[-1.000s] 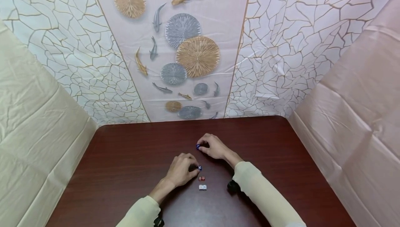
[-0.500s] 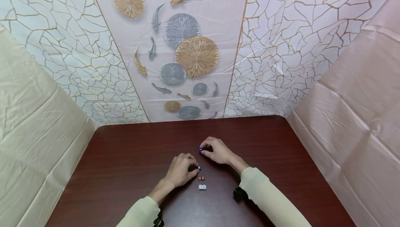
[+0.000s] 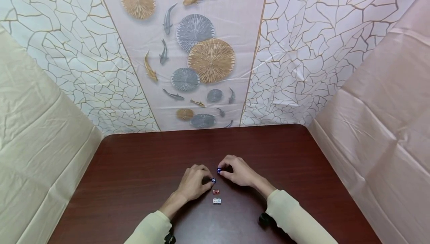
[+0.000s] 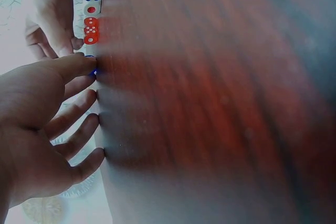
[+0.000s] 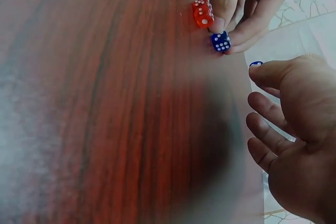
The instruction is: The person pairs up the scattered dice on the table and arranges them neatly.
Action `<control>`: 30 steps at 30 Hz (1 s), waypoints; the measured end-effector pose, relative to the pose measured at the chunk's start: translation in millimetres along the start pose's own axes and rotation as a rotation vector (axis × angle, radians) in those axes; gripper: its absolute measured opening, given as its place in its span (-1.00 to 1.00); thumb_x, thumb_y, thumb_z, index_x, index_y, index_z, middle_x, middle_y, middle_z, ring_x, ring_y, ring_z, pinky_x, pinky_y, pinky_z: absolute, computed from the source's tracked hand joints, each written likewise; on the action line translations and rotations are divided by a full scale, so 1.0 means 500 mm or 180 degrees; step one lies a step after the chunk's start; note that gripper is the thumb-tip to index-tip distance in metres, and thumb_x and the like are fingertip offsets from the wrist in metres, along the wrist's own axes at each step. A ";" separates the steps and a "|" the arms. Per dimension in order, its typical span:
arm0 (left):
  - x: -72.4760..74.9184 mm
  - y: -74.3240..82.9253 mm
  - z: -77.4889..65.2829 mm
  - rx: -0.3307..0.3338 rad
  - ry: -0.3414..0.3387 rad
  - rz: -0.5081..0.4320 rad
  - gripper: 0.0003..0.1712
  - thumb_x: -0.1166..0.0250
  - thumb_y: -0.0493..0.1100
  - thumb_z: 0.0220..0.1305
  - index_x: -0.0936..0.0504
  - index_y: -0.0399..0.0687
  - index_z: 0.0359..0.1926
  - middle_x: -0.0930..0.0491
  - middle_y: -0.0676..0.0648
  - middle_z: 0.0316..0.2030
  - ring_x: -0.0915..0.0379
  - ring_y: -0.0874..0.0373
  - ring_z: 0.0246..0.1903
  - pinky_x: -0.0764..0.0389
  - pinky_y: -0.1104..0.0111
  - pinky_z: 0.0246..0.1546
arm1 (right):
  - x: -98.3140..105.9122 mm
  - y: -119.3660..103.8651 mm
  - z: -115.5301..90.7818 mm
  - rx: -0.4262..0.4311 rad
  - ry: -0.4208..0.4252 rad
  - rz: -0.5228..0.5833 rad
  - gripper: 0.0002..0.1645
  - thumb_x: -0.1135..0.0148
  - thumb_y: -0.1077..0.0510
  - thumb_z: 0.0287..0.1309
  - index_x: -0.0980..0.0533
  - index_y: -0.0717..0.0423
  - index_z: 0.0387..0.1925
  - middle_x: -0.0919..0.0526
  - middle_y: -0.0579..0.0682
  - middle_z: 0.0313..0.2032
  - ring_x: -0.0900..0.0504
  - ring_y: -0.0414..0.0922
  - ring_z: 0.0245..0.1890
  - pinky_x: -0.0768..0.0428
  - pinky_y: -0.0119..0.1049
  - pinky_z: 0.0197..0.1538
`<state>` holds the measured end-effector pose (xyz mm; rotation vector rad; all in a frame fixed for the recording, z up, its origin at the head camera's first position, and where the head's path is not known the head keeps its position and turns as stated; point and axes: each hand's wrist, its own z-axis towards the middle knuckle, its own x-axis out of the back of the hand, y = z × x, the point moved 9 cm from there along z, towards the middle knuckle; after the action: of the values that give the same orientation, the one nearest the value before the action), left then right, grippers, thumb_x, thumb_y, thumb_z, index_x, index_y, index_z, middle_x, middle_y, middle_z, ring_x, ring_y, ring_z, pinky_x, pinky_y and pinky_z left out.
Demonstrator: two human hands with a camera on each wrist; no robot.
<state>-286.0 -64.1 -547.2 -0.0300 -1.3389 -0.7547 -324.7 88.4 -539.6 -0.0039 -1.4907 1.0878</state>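
On the table, my left hand [image 3: 193,184] pinches a blue die [image 3: 213,180] between thumb and finger; in the right wrist view this blue die [image 5: 221,41] shows white pips. A second blue die [image 3: 219,170] is pinched by my right hand [image 3: 239,171], slightly farther back and to the right. Most of it is hidden behind the thumb in the right wrist view, where it seems raised off the table. Two red dice [image 3: 216,191] sit side by side just in front of the left hand's die. Nearer still is a pair of white dice [image 3: 217,201], touching each other.
The dark red-brown table [image 3: 134,161] extends around both hands. A patterned cloth [image 3: 211,61] hangs behind its back edge, and plain beige cloth [image 3: 376,124] hangs at both sides. A black wrist device [image 3: 264,220] is under the right sleeve.
My right hand has come nearer and a little to the right, carrying its blue die closer to the left hand's die. The left hand stays in place with its blue die.
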 end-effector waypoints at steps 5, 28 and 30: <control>-0.002 -0.002 0.000 -0.0013 0.0007 0.0008 -0.87 -0.63 -0.08 0.33 -0.93 0.04 -0.14 -0.85 -0.01 -0.04 -0.74 -0.06 0.05 -0.71 -0.10 0.12 | -0.001 -0.008 -0.011 0.0066 0.0030 -0.0049 -0.86 -0.48 0.16 0.50 -0.77 -0.04 0.02 -0.78 -0.12 -0.04 -0.75 -0.12 0.00 -0.74 -0.09 0.14; -0.005 -0.006 -0.001 0.0077 -0.0079 -0.0030 -0.85 -0.64 -0.10 0.34 -0.93 0.01 -0.12 -0.85 -0.03 -0.02 -0.73 -0.07 0.08 -0.69 -0.16 0.16 | -0.039 -0.016 -0.031 0.0053 -0.0049 -0.0184 -0.83 -0.53 0.16 0.44 -0.78 -0.01 0.00 -0.78 -0.10 -0.04 -0.70 -0.08 0.02 -0.63 -0.21 0.13; -0.006 -0.006 -0.001 0.0074 -0.0084 -0.0030 -0.85 -0.64 -0.10 0.34 -0.93 0.01 -0.11 -0.85 -0.03 -0.02 -0.73 -0.07 0.08 -0.69 -0.15 0.16 | -0.041 -0.016 -0.031 0.0047 -0.0056 -0.0196 -0.83 -0.53 0.15 0.43 -0.79 -0.01 0.00 -0.78 -0.11 -0.04 -0.70 -0.09 0.03 -0.62 -0.20 0.14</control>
<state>-287.2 -65.2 -550.9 -0.0153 -1.3735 -0.7488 -302.4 81.9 -553.2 0.0618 -1.4890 1.0517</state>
